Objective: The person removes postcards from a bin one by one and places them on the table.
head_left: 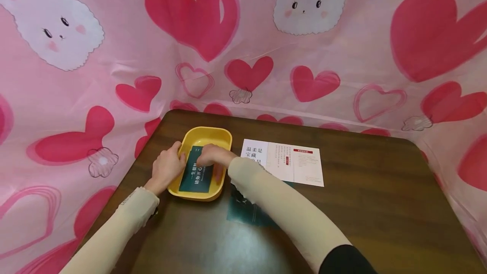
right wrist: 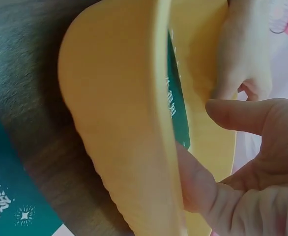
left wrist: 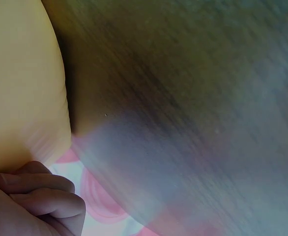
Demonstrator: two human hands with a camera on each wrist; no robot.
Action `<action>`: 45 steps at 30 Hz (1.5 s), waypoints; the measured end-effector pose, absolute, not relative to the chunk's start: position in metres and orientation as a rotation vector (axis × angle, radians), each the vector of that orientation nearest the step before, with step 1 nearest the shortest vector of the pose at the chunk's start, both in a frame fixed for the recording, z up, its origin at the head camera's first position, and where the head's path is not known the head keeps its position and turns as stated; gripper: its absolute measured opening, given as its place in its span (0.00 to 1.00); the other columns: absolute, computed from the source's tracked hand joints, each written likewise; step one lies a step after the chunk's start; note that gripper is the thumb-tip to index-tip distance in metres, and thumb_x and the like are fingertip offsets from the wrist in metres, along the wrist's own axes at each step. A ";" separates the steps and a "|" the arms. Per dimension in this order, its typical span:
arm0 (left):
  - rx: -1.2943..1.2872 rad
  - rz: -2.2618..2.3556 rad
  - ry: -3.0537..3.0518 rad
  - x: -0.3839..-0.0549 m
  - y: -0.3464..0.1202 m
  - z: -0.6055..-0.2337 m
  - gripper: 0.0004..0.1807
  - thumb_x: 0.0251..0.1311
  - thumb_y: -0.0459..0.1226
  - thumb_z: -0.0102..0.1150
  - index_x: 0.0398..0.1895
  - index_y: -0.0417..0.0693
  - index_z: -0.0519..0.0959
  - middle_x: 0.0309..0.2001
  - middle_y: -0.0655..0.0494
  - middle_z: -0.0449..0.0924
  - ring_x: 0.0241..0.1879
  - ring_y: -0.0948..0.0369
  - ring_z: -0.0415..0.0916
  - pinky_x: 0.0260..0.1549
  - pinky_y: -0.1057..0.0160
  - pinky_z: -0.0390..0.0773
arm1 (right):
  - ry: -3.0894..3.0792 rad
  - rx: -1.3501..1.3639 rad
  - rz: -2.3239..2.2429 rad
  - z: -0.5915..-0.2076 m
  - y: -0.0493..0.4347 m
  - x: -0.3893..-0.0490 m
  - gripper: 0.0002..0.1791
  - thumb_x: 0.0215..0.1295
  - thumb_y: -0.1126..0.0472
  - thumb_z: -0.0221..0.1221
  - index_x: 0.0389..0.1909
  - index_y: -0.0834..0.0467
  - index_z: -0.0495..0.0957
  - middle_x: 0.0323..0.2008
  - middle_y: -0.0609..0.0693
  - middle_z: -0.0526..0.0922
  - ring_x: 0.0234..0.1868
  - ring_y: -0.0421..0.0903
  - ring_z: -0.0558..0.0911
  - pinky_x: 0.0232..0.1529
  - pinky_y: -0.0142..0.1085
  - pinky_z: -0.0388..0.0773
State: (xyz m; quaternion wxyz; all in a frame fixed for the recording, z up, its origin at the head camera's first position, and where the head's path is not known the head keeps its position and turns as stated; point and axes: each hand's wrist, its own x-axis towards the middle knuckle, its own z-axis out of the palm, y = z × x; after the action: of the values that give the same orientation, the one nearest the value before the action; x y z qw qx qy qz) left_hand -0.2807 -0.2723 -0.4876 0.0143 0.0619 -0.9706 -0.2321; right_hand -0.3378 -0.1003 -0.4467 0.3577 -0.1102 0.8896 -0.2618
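Note:
A yellow plastic tray (head_left: 224, 138) stands on the table's left side in the head view. A dark green card (head_left: 190, 181) printed with white characters lies in it. At the tray's left wall, my left hand (head_left: 167, 167) grips the rim; the left wrist view shows its curled fingers (left wrist: 55, 194) against the tray's outer side. My right hand (head_left: 216, 155) reaches over the right rim, above the card. In the right wrist view its thumb (right wrist: 240, 115) is straight and stands apart from the other fingers, which are partly hidden behind the tray wall (right wrist: 119, 98).
Right of the tray lie a white printed card (head_left: 304, 168) and another dark green card (head_left: 243, 210), partly covered by the right forearm. The brown wooden table (head_left: 365, 189) meets a pink cloth with hearts and rabbits (head_left: 258, 33) at the back and sides.

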 end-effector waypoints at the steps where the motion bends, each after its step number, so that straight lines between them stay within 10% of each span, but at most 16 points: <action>1: 0.187 -0.721 -3.024 -0.280 -0.272 -0.489 0.27 0.74 0.41 0.58 0.72 0.42 0.67 0.39 0.43 0.82 0.29 0.51 0.80 0.38 0.46 0.87 | 2.292 -0.269 -0.683 -0.449 -0.101 -0.339 0.29 0.68 0.51 0.68 0.64 0.58 0.73 0.51 0.55 0.78 0.33 0.54 0.88 0.29 0.41 0.87; 9: 0.187 -0.719 -3.012 -0.278 -0.272 -0.489 0.27 0.74 0.40 0.59 0.71 0.41 0.67 0.39 0.43 0.82 0.29 0.52 0.80 0.38 0.46 0.87 | 2.254 -0.231 -0.847 -0.430 -0.097 -0.322 0.30 0.69 0.54 0.69 0.63 0.64 0.69 0.49 0.59 0.74 0.30 0.59 0.89 0.30 0.43 0.87; 24: 0.171 -0.693 -3.003 -0.281 -0.267 -0.486 0.24 0.73 0.40 0.59 0.67 0.42 0.69 0.36 0.44 0.81 0.28 0.51 0.79 0.34 0.47 0.87 | 2.140 -0.049 -1.116 -0.424 -0.087 -0.323 0.37 0.69 0.53 0.69 0.68 0.64 0.61 0.54 0.61 0.69 0.59 0.66 0.76 0.42 0.56 0.86; 45: 0.189 -0.693 -3.005 -0.282 -0.269 -0.487 0.25 0.73 0.40 0.59 0.69 0.41 0.69 0.40 0.41 0.82 0.30 0.49 0.80 0.37 0.45 0.86 | 1.941 0.336 -1.518 -0.432 -0.090 -0.327 0.45 0.66 0.51 0.69 0.76 0.61 0.57 0.68 0.64 0.64 0.63 0.69 0.70 0.62 0.66 0.73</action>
State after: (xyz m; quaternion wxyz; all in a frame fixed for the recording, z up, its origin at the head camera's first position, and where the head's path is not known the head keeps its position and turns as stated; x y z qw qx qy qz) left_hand -0.2820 -0.2687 -0.4873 0.0259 0.0611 -0.9723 -0.2243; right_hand -0.3268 -0.0897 -0.4319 0.3215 0.1278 0.7390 -0.5781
